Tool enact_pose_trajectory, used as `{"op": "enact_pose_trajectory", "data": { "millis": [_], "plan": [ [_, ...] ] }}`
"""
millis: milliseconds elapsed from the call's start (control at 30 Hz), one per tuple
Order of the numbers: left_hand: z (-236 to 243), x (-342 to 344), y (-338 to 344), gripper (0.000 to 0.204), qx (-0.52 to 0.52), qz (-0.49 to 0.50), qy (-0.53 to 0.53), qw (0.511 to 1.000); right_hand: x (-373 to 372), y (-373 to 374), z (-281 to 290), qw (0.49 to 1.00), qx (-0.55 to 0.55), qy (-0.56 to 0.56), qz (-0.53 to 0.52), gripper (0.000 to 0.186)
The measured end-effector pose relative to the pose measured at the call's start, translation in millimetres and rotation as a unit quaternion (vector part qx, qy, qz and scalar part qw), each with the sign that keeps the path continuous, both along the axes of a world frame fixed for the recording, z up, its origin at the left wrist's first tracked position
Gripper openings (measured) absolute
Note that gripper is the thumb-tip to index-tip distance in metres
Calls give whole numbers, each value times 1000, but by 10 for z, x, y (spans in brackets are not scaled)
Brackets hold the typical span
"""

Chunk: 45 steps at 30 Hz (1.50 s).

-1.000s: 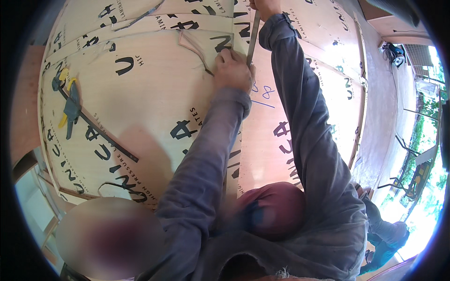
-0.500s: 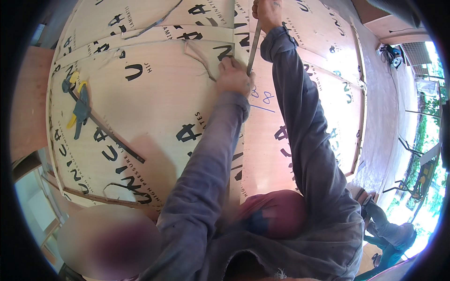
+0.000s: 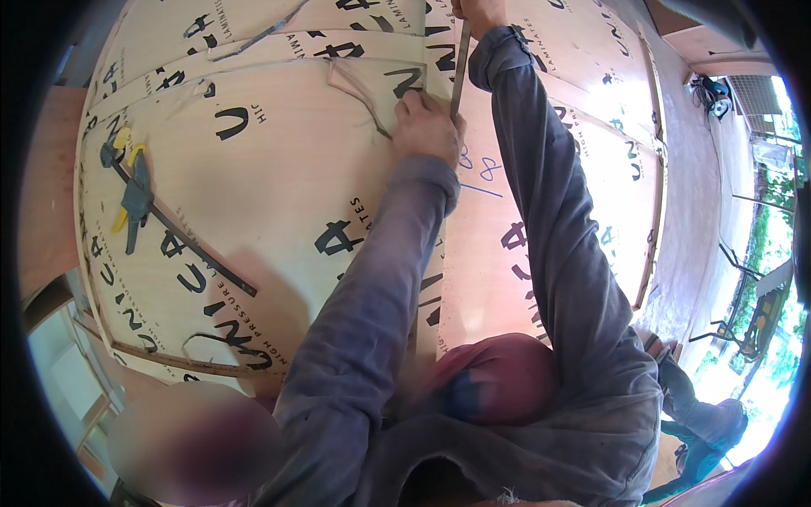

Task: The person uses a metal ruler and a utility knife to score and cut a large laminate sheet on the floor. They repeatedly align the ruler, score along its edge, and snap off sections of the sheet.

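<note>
A narrow flat metal-looking strip lies along the seam between two printed sheets; its exact kind is not clear. My left hand rests on the left sheet, fingers bent, its thumb side closed on the strip's near end. At the top edge of the view my right hand closes around the far end, its fingertips partly cut off. Blue pen marks show on the right sheet beside my left wrist. Both forearms are in grey sleeves.
A bar clamp with yellow parts lies at left. Torn-looking dark-edged gaps mark the sheet near my left hand. A red cloth-covered shape sits between my arms. At lower right is another person; a corded power tool lies at upper right.
The whole view has shifted slightly, with the sheets and clamp appearing a little higher. Both hands keep their hold on the strip, the right one now nearer the top edge.
</note>
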State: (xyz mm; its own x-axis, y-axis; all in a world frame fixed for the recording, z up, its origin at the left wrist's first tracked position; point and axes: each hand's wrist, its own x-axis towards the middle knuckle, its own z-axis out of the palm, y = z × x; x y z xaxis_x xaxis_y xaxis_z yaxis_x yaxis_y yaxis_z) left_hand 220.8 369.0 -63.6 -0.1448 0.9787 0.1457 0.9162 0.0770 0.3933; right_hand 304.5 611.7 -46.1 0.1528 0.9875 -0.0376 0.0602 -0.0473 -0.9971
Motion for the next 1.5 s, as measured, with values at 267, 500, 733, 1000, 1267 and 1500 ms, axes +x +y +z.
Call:
{"op": "enact_pose_trajectory", "data": {
  "millis": [267, 500, 733, 1000, 1267, 1500],
  "plan": [
    [-28, -34, 48, 62, 21, 0, -13, 1000, -31, 33, -98, 989, -12, 150, 4, 18],
    [73, -43, 14, 58, -3, -11, -36, 999, 9, -125, 398, 992, 71, 103, -1, 21],
    [-78, -48, -5, 59, 60, -11, -1, 998, -167, -68, 342, 996, 62, 70, 8, 21],
    [-32, -9, 20, 54, 44, -18, -32, 998, 30, 215, -49, 999, 13, 39, -1, 25],
    [-159, -68, 14, 55, 67, 7, -26, 997, -108, 252, -215, 997, 42, 66, 7, 29],
    [-251, 48, 65, 50, 41, 17, -89, 995, -5, 495, -475, 993, 13, 114, 25, 19]
  ]
}}
